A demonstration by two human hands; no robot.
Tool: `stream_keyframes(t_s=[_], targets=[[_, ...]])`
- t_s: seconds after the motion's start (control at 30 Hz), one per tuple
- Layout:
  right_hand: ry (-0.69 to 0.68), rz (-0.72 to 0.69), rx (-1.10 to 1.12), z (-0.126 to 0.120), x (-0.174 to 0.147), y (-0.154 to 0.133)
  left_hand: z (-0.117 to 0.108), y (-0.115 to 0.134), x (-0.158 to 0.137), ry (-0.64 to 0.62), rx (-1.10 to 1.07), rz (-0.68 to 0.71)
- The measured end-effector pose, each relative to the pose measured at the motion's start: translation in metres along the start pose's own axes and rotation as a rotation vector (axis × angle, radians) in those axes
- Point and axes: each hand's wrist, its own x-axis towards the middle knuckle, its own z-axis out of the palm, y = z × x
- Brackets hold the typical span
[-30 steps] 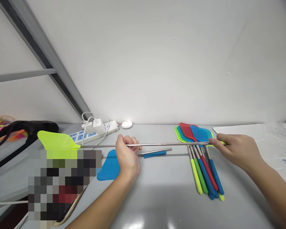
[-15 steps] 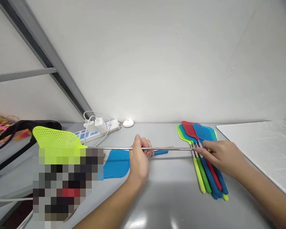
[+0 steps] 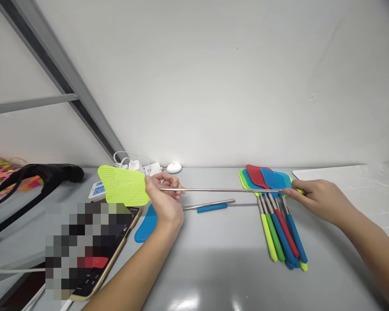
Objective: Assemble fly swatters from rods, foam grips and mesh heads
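Observation:
A yellow-green fly swatter point(image 3: 125, 185) is stretched level between my hands, its thin metal rod running across the view. My left hand point(image 3: 165, 196) is closed around the rod close to the perforated head. At the other end, my right hand point(image 3: 314, 198) is closed on the handle, whose yellow-green tip shows past the fingers. Below my left hand lies a blue fly swatter point(image 3: 145, 226), partly hidden by the arm, and a loose blue grip point(image 3: 212, 208) lies against its metal rod. A pile of fly swatters point(image 3: 280, 229) in several colours lies beneath my right hand.
A phone point(image 3: 106, 259), partly pixelated, lies at the left front. Behind it are a white power strip point(image 3: 154, 169) with chargers and a small white round device point(image 3: 174, 167). A black strap-like object point(image 3: 55, 172) is at far left; a white sheet point(image 3: 359, 190) lies right.
My left hand has slid left along the rod to near the swatter's head. The swatter has shifted right and up, with my right hand moving outward.

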Motion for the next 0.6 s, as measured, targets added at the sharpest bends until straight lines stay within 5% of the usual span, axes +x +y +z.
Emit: stream_keyframes(t_s=[0.2, 0.6], targets=[[-0.122, 0.065, 0.005, -0.002, 0.001, 0.001, 0.002, 0.005, -0.008, 0.067, -0.07, 0.088], [-0.007, 0.017, -0.046, 0.001, -0.002, -0.025, 0.001, -0.005, -0.019, 0.042, 0.088, 0.063]])
